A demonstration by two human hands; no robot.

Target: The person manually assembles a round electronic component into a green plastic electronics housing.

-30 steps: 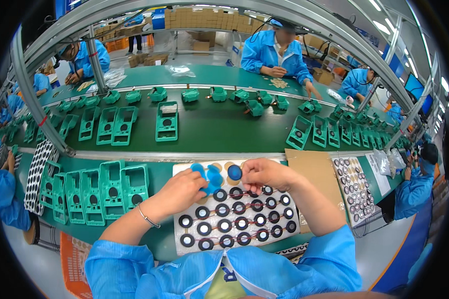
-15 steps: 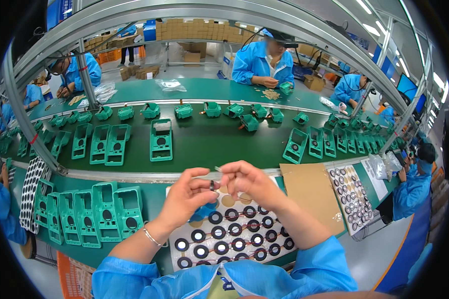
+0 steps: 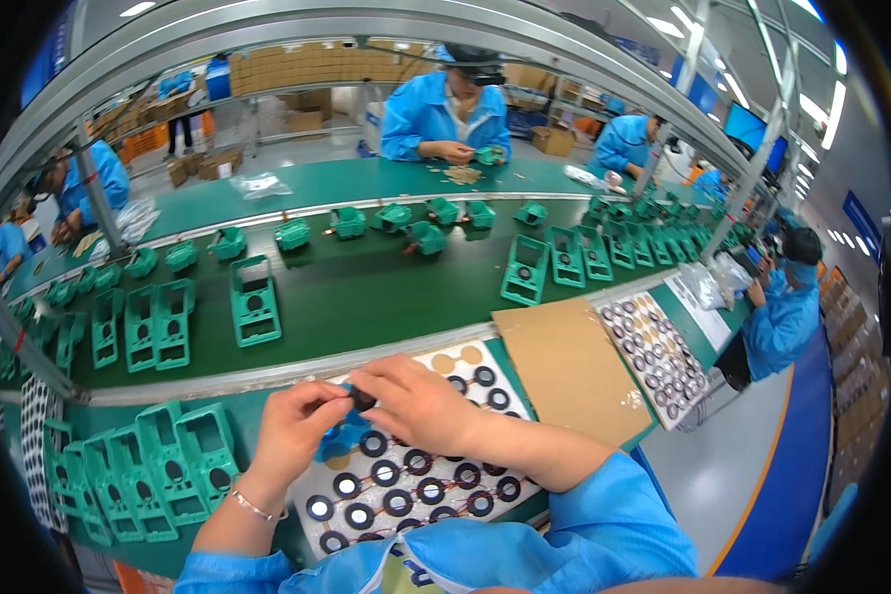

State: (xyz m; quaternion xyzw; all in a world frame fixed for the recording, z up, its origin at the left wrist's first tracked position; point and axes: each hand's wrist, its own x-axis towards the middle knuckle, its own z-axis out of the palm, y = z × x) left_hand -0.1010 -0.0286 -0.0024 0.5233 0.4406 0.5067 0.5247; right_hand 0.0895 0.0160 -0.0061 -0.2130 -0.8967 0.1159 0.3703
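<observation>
Pinching a small black round disc (image 3: 362, 399), the left hand (image 3: 295, 426) has its grip clenched on the edge. The right hand (image 3: 418, 404) curls its fingers over the disc from the other side; whether its grip is grasping too, I cannot tell. Just below the grip lie overlapping translucent blue round films (image 3: 340, 442) on a white foam board (image 3: 464, 369). Black ring-shaped parts (image 3: 431, 491) with pale or dark centres and red wires fill the board below and right of the grip. Green plastic housings (image 3: 208, 463) stand left of the grip on the green desk (image 3: 252, 408); a flat brown cardboard sheet (image 3: 572, 371) lies to its right.
</observation>
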